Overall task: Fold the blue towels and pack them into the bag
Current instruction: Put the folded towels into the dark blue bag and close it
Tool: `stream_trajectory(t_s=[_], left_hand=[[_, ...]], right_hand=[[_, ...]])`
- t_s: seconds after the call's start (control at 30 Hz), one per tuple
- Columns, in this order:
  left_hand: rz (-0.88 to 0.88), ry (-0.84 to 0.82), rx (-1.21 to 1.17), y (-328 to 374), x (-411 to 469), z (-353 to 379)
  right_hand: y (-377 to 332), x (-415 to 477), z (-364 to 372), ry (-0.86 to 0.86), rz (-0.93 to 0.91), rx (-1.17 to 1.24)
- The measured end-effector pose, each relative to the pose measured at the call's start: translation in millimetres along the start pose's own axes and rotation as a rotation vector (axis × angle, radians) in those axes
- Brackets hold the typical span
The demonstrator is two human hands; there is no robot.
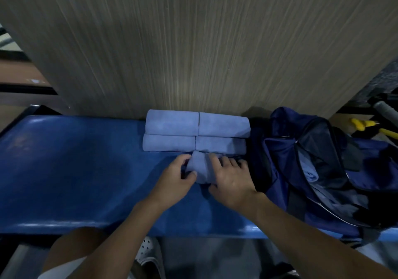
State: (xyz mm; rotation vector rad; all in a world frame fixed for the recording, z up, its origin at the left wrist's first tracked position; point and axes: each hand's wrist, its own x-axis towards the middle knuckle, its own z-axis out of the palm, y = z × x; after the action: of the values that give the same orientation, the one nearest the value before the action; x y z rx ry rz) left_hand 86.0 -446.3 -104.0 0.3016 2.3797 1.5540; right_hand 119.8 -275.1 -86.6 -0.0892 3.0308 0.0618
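Observation:
Several folded light-blue towels point(195, 131) lie in two rows on the blue bench point(64, 171), against the wood-grain panel. In front of them a smaller folded blue towel point(201, 167) sits between my hands. My left hand point(175, 176) grips its left edge, thumb curled onto the cloth. My right hand point(231, 181) lies over its right side, fingers spread on the fabric and thumb at its near edge. The dark navy bag point(312, 166) lies open on the bench to the right, with a bit of light-blue cloth visible inside.
A wood-grain panel point(204, 48) rises directly behind the bench. Yellow-handled tools point(364, 125) and a grey tube point(385, 111) lie at the far right behind the bag. My knee and a white perforated shoe point(146, 255) show below the bench's front edge.

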Motion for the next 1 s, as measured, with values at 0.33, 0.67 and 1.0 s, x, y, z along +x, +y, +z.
stream_trajectory(t_s=[0.33,0.67,1.0], left_hand=[[-0.307,0.026,-0.671,37,-18,10],[-0.065,0.017,-0.753,90,-33,-1],[0.077,-0.194,-0.721,181,-60,34]], right_hand=[[-26,-13,-24,0.083,0.185,0.727],[-3,-54,-73,0.296,0.041,1.128],[50,-112,-132,0.304,0.131,1.628]])
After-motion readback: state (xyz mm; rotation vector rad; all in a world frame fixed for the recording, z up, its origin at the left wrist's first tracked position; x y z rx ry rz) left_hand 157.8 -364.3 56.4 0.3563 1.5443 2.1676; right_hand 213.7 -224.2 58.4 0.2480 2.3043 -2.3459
